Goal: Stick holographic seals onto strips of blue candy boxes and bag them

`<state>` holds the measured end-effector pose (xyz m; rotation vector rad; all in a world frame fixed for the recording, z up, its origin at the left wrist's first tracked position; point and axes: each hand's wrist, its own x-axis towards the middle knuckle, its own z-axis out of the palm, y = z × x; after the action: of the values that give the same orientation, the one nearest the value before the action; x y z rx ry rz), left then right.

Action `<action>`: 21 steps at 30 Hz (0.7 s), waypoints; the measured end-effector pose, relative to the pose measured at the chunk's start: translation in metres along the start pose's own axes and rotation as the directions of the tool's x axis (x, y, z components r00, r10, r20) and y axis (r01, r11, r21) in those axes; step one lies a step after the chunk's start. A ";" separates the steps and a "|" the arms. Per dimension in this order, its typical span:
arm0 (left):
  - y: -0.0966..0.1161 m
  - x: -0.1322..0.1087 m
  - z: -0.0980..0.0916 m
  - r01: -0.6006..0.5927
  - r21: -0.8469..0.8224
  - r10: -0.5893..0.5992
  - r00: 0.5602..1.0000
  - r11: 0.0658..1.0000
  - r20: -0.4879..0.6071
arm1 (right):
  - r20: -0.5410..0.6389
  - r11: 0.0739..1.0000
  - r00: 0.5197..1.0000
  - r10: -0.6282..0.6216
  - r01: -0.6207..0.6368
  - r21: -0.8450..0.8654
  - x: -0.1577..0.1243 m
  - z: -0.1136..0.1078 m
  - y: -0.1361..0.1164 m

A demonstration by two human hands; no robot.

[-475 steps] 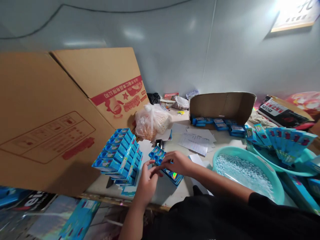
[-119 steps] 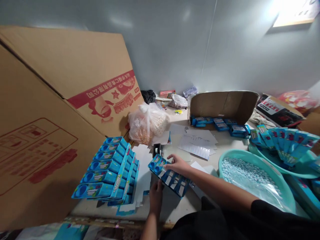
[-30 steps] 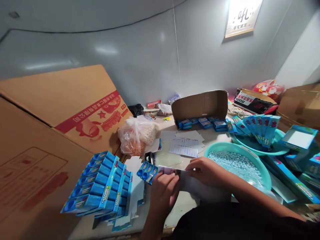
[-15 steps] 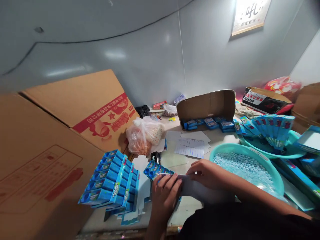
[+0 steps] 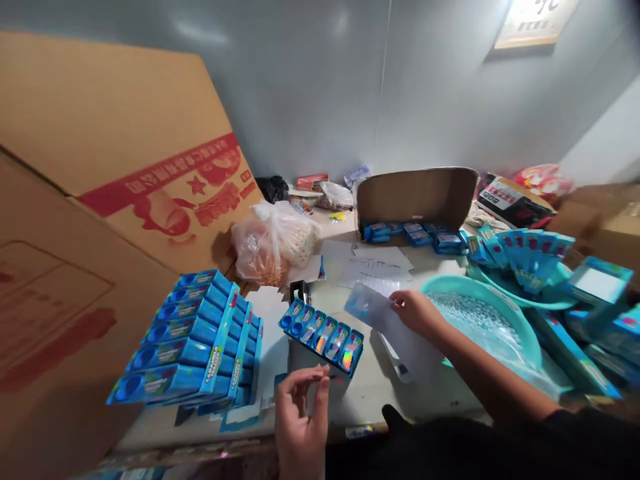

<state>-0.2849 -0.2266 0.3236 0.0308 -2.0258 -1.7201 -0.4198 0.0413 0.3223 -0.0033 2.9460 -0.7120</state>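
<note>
My left hand (image 5: 303, 413) is at the table's front edge, thumb and forefinger pinched together; anything between the tips is too small to make out. Just beyond it lies a blue display box (image 5: 323, 337) holding a row of small blue packs. Some packs show shiny patches, and those at its left end show round blue openings. My right hand (image 5: 417, 312) pinches the upper edge of a thin whitish sheet (image 5: 383, 310), which is tilted above the table right of the box. To the left stand stacked blue display boxes (image 5: 190, 340) filled with similar packs.
A turquoise basin (image 5: 530, 333) of pale blue pellets sits by my right forearm. Behind it, another basin (image 5: 555, 300) holds blue cartons. Large cardboard boxes (image 5: 165, 120) rise on the left beside a tied plastic bag (image 5: 275, 240). Papers (image 5: 383, 260) and an open carton (image 5: 417, 190) are further back.
My hands have parted: the left has let go of the sheet and dropped toward the front edge, while the right still holds the sheet. The blue display box is now uncovered. The view has shifted.
</note>
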 end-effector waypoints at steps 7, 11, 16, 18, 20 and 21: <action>-0.027 0.049 -0.035 0.295 -0.108 -0.253 0.921 0.949 0.298 | -0.096 0.966 0.975 0.199 -0.212 -0.151 -0.037 0.035 -0.019; -0.031 0.058 -0.050 0.279 -0.177 -0.188 0.894 0.944 0.406 | -0.083 0.994 0.990 -0.111 0.111 -0.005 -0.042 0.026 -0.084; -0.027 0.056 -0.066 0.434 -0.022 -0.356 0.766 0.901 0.535 | 0.167 0.774 0.766 -0.620 0.565 0.285 -0.031 0.017 -0.166; -0.025 0.057 -0.066 0.444 -0.005 -0.363 0.739 0.896 0.567 | 0.242 0.739 0.703 -0.669 0.594 0.318 -0.027 0.017 -0.179; -0.023 0.059 -0.064 0.417 0.002 -0.339 0.736 0.909 0.586 | 0.249 0.725 0.685 -0.684 0.599 0.340 -0.025 0.021 -0.182; -0.022 0.061 -0.063 0.402 0.013 -0.337 0.749 0.916 0.570 | 0.232 0.727 0.697 -0.678 0.591 0.350 -0.024 0.024 -0.181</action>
<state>-0.3216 -0.3085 0.3299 -0.1392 -2.4633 -2.3059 -0.3977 -0.1298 0.3862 -1.0772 2.4472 -1.0251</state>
